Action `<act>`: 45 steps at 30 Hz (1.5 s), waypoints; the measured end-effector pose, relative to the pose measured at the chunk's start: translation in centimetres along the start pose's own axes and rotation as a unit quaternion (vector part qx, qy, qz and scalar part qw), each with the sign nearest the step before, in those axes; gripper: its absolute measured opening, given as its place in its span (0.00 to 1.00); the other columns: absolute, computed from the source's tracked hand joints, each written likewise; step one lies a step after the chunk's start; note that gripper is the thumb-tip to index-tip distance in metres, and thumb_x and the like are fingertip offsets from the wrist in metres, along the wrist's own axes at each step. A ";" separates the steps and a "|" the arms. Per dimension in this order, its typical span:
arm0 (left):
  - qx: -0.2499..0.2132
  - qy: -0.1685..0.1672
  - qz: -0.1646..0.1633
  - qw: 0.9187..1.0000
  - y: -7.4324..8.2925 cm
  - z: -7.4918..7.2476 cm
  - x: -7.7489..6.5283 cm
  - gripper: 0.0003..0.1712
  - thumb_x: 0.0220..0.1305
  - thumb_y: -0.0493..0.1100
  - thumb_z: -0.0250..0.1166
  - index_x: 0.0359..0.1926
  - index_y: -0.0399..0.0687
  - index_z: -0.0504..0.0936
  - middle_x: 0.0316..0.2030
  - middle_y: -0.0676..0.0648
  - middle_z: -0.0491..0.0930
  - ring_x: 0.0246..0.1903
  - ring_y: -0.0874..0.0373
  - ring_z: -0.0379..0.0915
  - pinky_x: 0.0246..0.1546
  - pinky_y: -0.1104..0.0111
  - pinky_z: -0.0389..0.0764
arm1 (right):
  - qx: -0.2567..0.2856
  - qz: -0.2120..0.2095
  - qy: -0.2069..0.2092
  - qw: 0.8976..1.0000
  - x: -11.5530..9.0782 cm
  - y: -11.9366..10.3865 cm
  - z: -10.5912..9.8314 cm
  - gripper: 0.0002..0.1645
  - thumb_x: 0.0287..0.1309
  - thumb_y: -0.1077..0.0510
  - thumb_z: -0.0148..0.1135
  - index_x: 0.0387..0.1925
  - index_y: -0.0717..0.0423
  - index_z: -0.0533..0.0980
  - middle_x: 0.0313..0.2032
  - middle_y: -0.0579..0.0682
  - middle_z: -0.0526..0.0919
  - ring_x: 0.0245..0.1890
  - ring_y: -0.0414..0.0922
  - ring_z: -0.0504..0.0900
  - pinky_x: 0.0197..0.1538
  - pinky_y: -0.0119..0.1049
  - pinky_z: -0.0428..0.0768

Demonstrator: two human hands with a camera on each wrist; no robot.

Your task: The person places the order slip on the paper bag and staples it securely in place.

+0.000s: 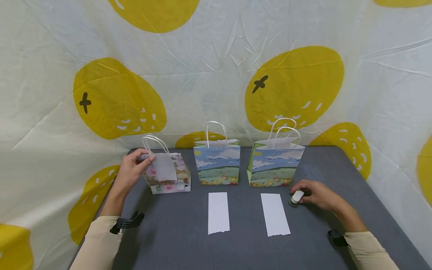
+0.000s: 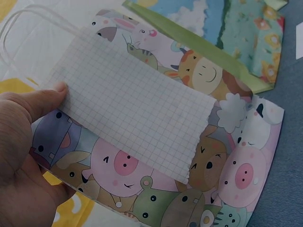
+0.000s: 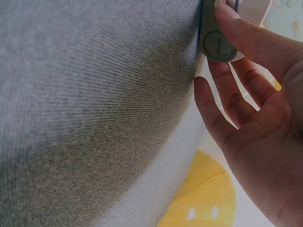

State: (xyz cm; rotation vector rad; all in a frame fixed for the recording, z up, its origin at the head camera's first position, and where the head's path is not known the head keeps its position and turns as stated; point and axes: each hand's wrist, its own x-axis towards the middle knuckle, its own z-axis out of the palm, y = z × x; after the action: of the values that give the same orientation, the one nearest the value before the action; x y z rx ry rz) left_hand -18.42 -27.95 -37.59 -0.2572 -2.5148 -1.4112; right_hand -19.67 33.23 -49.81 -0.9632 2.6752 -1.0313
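At the table's left, my left hand grips the top edge of a gift bag printed with cartoon animals. Its thumb presses a squared paper slip flat against the bag's front, and the bag leans back slightly. White rope handles stand up above the bag. On the right, my right hand holds a small stapler, white above and dark green below, low over the table. In the right wrist view the thumb lies on the stapler's green end, while the other fingers stay behind it.
Two landscape-print gift bags, one in the middle and one to its right, stand upright near the back edge. Before them lie two white paper slips, left and right, on the grey table. A lemon-print curtain hangs behind.
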 end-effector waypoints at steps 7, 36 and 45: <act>0.004 0.002 -0.001 1.000 0.0 0.0 0.0 0.10 0.71 0.37 0.65 0.47 0.33 0.82 0.37 0.42 0.79 0.33 0.44 0.71 0.31 0.72 0.73 | -0.025 0.018 -0.008 0.999 0.0 -0.1 0.0 0.18 0.53 0.67 0.74 0.46 0.53 0.84 0.45 0.50 0.85 0.45 0.37 0.80 0.48 0.29 0.78; 0.011 0.001 -0.007 1.000 0.1 -0.1 0.2 0.10 0.71 0.37 0.65 0.46 0.33 0.81 0.35 0.40 0.77 0.30 0.53 0.70 0.29 0.71 0.71 | 0.030 0.082 -0.025 0.996 1.0 -2.1 -0.7 0.16 0.60 0.57 0.72 0.49 0.56 0.81 0.45 0.49 0.84 0.42 0.38 0.82 0.45 0.36 0.81; 0.005 -0.001 -0.014 1.000 -0.1 -0.1 0.3 0.10 0.71 0.39 0.65 0.46 0.34 0.81 0.34 0.41 0.75 0.30 0.55 0.68 0.29 0.71 0.70 | 0.061 0.047 -0.028 0.997 1.7 -3.3 -0.9 0.14 0.64 0.55 0.70 0.49 0.52 0.81 0.44 0.46 0.84 0.45 0.38 0.82 0.49 0.36 0.82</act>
State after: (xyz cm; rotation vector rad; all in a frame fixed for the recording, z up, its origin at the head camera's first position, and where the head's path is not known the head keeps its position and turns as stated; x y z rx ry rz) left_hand -18.68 -28.06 -37.59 -0.2223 -2.5355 -1.4104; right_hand -19.62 30.83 -46.87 -0.8219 2.5516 -1.1167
